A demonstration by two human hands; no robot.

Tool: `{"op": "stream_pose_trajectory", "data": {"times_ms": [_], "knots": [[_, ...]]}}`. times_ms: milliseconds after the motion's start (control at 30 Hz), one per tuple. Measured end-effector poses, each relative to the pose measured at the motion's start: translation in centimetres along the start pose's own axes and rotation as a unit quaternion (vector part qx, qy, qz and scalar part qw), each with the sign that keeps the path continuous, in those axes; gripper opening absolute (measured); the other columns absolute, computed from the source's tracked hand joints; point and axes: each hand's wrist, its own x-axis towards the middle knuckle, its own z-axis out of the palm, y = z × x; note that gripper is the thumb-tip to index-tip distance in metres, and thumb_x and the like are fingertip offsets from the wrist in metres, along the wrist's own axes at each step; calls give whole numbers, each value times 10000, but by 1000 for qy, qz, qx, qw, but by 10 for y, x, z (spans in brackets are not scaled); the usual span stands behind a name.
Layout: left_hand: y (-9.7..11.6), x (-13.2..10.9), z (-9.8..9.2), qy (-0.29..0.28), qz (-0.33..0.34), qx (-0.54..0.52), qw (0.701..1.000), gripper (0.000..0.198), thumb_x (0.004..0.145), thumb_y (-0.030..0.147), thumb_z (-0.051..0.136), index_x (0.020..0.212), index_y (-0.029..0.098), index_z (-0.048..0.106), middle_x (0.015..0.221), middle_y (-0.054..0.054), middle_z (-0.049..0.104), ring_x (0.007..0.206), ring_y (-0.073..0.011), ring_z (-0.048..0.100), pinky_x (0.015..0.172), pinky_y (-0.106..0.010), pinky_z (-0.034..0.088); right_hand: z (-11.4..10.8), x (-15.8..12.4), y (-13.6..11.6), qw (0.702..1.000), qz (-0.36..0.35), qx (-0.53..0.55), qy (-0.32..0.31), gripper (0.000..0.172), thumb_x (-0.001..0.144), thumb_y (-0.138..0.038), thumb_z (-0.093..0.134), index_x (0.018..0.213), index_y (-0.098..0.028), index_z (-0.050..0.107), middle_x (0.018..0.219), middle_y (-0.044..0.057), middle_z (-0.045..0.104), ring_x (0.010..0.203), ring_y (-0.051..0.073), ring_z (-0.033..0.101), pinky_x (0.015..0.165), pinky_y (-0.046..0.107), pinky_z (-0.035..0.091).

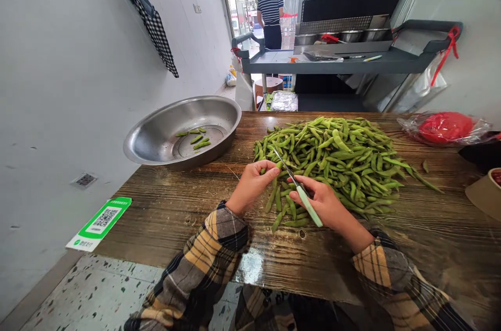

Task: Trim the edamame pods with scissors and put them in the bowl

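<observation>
- Through the head camera I have my left hand (256,179) with fingers pinched together on what looks like a single green pod (279,164), just at the near left edge of the pod pile (332,153).
- My right hand (319,199) has its fingers clamped on the scissors (307,204), blades angled forward and to the left, right beside that pinch; I cannot tell whether the blades are parted.
- The step in hand looks like snipping, so I would let only the pod's end stand clear of the pinch and keep the left fingertips behind the cutting line.
- I would bring the end deep between the blades rather than cut with the points, since a thin pod could twist or slip there.
- The pile spreads loosely on the wooden counter (176,216); lifting the pinched pod a little above it should keep the blades from catching neighbours.
- The metal basin (151,138) sits to the left with a few pods (201,144) inside, so I would keep that side free for the left hand.
</observation>
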Motion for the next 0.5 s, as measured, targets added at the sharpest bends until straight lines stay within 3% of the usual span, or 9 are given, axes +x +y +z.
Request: {"op": "stream_pose_trajectory", "data": {"times_ms": [300, 400, 500], "knots": [[2, 3, -4, 4, 10, 51, 999, 249, 753, 359, 644, 664, 142, 559, 586, 43, 428, 536, -71, 334, 493, -207, 255, -2, -1, -5, 1000, 11, 4, -27, 500, 805, -468, 622, 1146, -107, 677, 684, 6, 613, 610, 145, 515, 570, 252, 412], [-1, 3, -5, 5, -46, -68, 997, 260, 735, 371, 674, 717, 163, 519, 537, 79, 382, 456, -49, 277, 438, -196, 203, 0, -1, -4, 998, 32, 54, -32, 489, 815, -473, 609, 1156, -126, 656, 627, -23, 553, 511, 117, 467, 509, 243, 397], [-2, 4, -6, 7, -79, -217, 973, 297, 710, 346, 712, 779, 186, 472, 516, 107, 360, 410, -36, 237, 396, -181, 148, 2, 0, -3, 994, 43, 102, -20, 486, 813, -479, 607, 1157, -137, 625, 646, -34, 512, 497, 110, 455, 499, 243, 404]]}}
